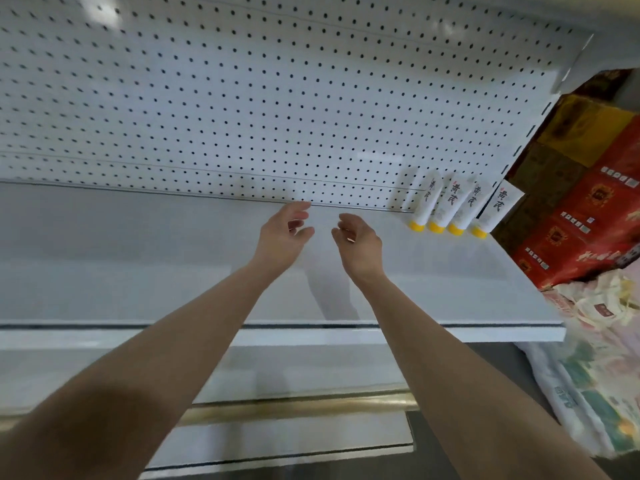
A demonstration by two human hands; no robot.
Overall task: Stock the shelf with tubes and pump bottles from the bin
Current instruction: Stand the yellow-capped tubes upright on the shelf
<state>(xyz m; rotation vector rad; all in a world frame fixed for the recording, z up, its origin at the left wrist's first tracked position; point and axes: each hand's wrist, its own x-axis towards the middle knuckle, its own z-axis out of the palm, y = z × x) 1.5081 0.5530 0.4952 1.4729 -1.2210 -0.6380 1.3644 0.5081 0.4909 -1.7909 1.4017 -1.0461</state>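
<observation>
White, smooth shelf [138, 254] lies beneath two hands: left hand [284, 237] and right hand [360, 244] hover side by side, fingers loosely curled, holding nothing. At two o'clock from them, four white tubes [453, 206] with round yellow caps stand cap-down, leaning on the dotted pegboard [242, 98]. Farther out at three o'clock, red and gold printed boxes [571, 220] are stacked; crinkled bags [595, 375] lie at four o'clock.

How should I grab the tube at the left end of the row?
Pinch the leftmost tube around its white middle, coming from the front-left. It stands on its yellow cap, leaning on the pegboard, and the next tube crowds its right side.
</observation>
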